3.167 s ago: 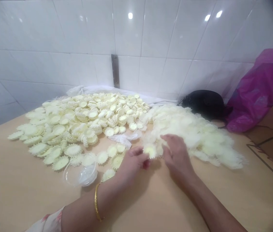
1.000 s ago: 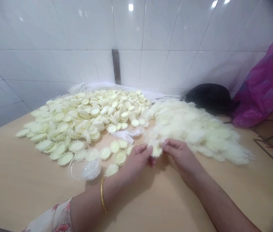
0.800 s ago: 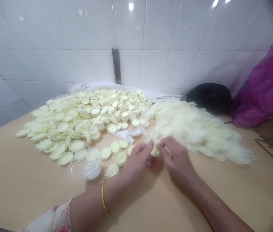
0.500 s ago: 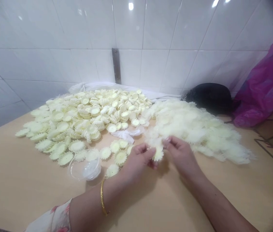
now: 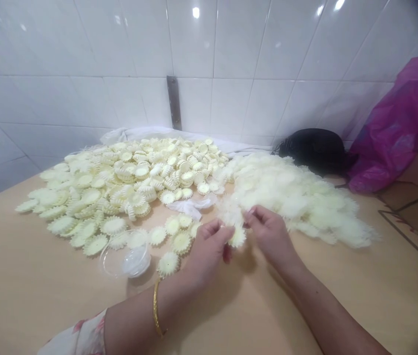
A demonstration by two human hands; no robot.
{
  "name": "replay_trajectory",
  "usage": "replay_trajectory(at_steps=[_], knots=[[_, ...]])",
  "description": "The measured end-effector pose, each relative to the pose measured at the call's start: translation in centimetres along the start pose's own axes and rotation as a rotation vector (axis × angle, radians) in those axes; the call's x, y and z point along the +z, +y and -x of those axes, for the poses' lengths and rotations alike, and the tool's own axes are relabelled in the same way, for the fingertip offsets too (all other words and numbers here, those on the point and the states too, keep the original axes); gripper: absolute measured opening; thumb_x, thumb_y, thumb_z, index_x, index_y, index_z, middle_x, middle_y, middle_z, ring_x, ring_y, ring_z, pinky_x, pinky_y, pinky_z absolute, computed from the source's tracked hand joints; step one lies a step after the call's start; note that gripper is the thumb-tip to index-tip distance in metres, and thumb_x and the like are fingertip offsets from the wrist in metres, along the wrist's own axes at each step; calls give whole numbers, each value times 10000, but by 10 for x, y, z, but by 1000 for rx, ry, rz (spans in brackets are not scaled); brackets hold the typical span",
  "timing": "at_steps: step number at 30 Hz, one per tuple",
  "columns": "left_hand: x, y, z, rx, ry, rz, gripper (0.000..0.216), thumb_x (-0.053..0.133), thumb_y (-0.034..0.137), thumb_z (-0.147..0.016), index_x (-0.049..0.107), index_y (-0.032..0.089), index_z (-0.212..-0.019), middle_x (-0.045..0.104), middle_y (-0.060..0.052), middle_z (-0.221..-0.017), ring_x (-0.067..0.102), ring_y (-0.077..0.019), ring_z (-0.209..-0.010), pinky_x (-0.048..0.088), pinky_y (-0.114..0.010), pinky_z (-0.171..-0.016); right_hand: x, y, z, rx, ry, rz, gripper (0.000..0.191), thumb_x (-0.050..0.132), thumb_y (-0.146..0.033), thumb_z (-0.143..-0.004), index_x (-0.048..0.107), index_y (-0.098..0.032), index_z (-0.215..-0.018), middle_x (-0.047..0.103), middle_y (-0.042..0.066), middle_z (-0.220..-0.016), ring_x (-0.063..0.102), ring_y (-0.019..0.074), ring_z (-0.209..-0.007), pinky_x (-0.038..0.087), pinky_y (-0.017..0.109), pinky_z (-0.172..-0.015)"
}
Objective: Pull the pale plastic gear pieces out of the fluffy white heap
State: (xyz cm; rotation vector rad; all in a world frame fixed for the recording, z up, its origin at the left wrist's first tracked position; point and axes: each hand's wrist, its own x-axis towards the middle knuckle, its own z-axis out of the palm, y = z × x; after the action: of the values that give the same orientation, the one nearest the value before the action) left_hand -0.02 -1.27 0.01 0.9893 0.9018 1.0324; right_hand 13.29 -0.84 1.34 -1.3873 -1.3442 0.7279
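My left hand (image 5: 210, 246) is closed around a small pale-yellow scalloped disc (image 5: 237, 237), its thumb on top. A gold bangle circles that wrist. Just right of the disc, my right hand (image 5: 268, 229) has thumb and fingertips pinched together; whatever is between them is too small to make out. Behind both hands lies a heap of sheer, pale frilly pieces (image 5: 275, 190). Several loose scalloped discs (image 5: 182, 241) rest left of my left hand, near a clear round plastic tub (image 5: 135, 260) with something whitish and translucent inside.
A large pile of scalloped discs (image 5: 120, 182) spreads over the left of the wooden table (image 5: 64, 301). White cloth (image 5: 190, 207) lies crumpled at its front. At the back right are a black rounded object (image 5: 312, 148) and a magenta plastic bag (image 5: 394, 133). Behind stands a tiled wall.
The view has turned slightly, so everything sits a little further left. My hands keep nearly the same pinched pose at the disc, with only small finger shifts.
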Motion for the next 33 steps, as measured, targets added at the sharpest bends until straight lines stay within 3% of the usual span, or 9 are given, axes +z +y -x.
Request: replay_trajectory(at_steps=[9, 12, 14, 17, 19, 22, 26, 29, 33], knots=[[-2, 3, 8, 39, -20, -44, 262, 530, 243, -741, 359, 177, -554, 357, 66, -466, 361, -53, -398, 289, -186, -393, -11, 5, -8, 17, 46, 61, 283, 521, -354, -771, 456, -188, -551, 496, -25, -527, 483, 120, -533, 368, 219, -505], [-4, 8, 14, 85, -63, -51, 241, 524, 225, -740, 400, 170, -542, 381, 56, -482, 371, -59, -416, 311, -188, -398, -34, 10, -18, 150, 378, 75, 257, 504, -325, -781, 480, -182, -569, 528, -15, -510, 439, 103, -449, 321, 211, -427], [-6, 8, 14, 85, -39, -75, 233, 533, 258, -746, 424, 169, -560, 399, 52, -509, 399, -64, -435, 328, -192, -412, -44, 9, -22, 72, 511, 49, 245, 546, -324, -763, 470, -188, -574, 491, -36, -480, 440, 98, -451, 315, 201, -425], [-6, 4, 10, 48, -49, -168, 219, 528, 293, -759, 460, 166, -593, 444, 40, -515, 436, -74, -450, 355, -210, -458, -45, 6, -22, -16, 315, 50, 327, 594, -371, -736, 430, -191, -519, 375, -69, -405, 327, 76, -395, 273, 204, -394], [-7, 1, 7, 34, -108, -224, 211, 515, 294, -771, 488, 161, -609, 469, 26, -508, 451, -83, -472, 373, -223, -502, -40, 9, -21, -35, 216, 35, 318, 578, -371, -748, 444, -189, -525, 392, -60, -426, 358, 82, -415, 310, 211, -419], [-7, -3, 3, 29, -158, -229, 205, 511, 304, -778, 515, 159, -633, 480, 17, -523, 447, -85, -495, 368, -227, -527, -33, 21, -20, -77, 119, 120, 157, 548, -320, -761, 598, -172, -755, 527, -11, -609, 476, 120, -533, 387, 243, -510], [-10, -3, 1, -27, -114, -140, 245, 531, 348, -768, 485, 167, -610, 439, 29, -516, 418, -77, -484, 353, -225, -525, -28, 28, -16, -165, 118, 330, 294, 486, -262, -791, 603, -172, -1045, 572, 30, -744, 493, 145, -594, 401, 277, -549], [-11, -2, -1, -35, -83, -110, 292, 537, 401, -761, 463, 174, -594, 425, 33, -497, 401, -78, -464, 348, -230, -515, -24, 19, -9, -110, 172, 254, 239, 490, -302, -801, 626, -168, -945, 570, 29, -700, 477, 136, -547, 388, 258, -488], [-12, -2, -4, 1, -45, -87, 326, 557, 459, -733, 468, 178, -593, 407, 38, -477, 378, -77, -429, 317, -231, -466, -14, 4, 0, -50, 31, 68, 234, 521, -386, -800, 627, -182, -761, 541, 5, -601, 497, 133, -552, 399, 233, -482]])
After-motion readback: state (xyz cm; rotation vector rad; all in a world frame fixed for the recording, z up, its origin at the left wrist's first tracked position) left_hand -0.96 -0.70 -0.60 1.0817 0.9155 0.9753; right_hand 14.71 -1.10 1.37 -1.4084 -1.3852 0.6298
